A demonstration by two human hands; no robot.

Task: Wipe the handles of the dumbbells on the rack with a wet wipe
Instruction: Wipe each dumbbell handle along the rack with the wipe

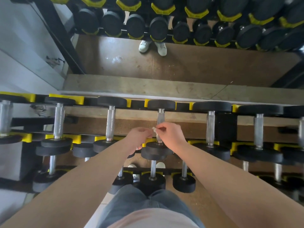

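Wet wipe (154,128) is a small white piece pinched between your two hands, just above the middle dumbbell handle (160,117) in the top row of the rack (182,106); I judge it can slip and fall through the rack to the floor (204,198) if you pull it open too fast, because only fingertips (162,128) hold it; your left hand (139,137) and right hand (171,134) meet with both forearms stretched forward, each grip pinching the wipe; further behind, the mirror (197,66) repeats the rack.
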